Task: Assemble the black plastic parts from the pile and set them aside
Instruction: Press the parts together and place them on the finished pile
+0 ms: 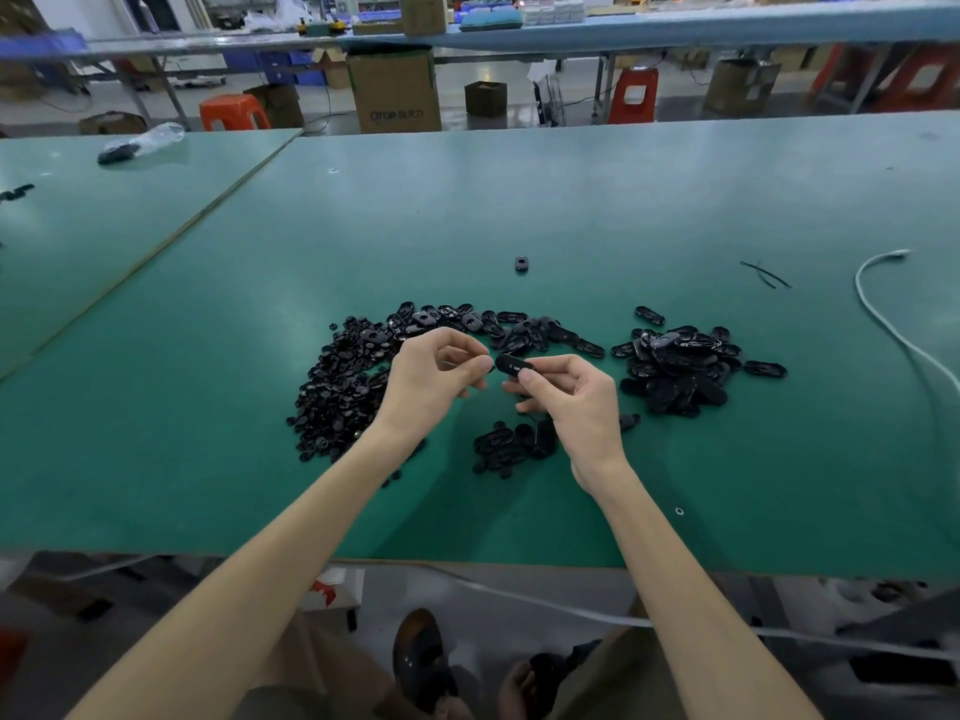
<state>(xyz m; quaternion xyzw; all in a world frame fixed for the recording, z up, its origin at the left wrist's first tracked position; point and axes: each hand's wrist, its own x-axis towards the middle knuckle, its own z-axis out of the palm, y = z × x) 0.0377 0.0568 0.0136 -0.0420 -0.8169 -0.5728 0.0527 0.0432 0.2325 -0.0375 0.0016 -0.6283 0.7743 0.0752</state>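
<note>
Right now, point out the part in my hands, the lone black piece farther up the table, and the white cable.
held black part [514,365]: head view, middle of its top face.
lone black piece [521,264]: head view, its centre.
white cable [857,280]: head view, the bend at its left.
</note>
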